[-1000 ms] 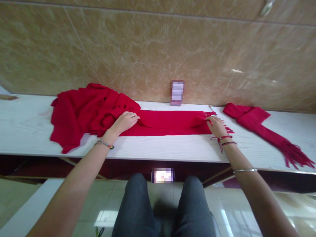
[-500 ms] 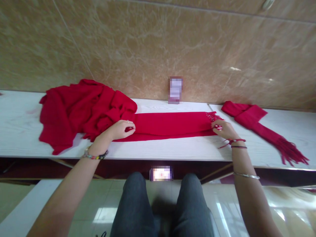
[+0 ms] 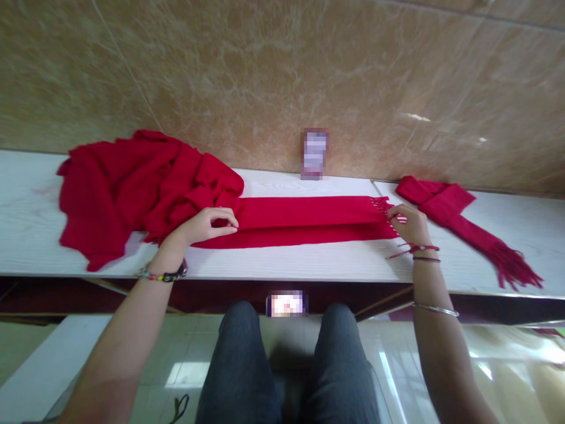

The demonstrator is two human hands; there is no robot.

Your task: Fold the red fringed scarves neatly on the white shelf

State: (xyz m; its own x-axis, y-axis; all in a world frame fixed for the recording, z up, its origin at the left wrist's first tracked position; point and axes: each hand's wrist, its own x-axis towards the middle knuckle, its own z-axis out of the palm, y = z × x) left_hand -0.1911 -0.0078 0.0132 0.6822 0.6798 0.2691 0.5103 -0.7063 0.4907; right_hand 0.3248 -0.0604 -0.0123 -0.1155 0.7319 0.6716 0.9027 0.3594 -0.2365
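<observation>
A long red scarf [image 3: 304,213] lies stretched across the white tabletop, folded lengthwise, with a lower layer showing along its near side. My left hand [image 3: 212,224] pinches the near edge of the upper layer, beside a crumpled heap of red cloth [image 3: 132,182]. At the fringed right end, my right hand [image 3: 408,222] pinches the scarf's corner, its fingertips among the tassels. Part of the scarf's left end runs beneath my left hand and the heap. A smaller red scarf [image 3: 454,209] with a long fringe lies loosely folded to the right of my right hand.
A blurred-out upright box-like thing [image 3: 314,154] stands against the brown marble wall [image 3: 265,70]. The narrow white table [image 3: 309,265] runs along that wall. Below its front edge, a bright blurred screen [image 3: 286,304] shows above my knees.
Both hands have lifted the scarf's upper near edge slightly away from me, so more of the lower layer shows. My right hand has shifted a little right. The view has tilted slightly.
</observation>
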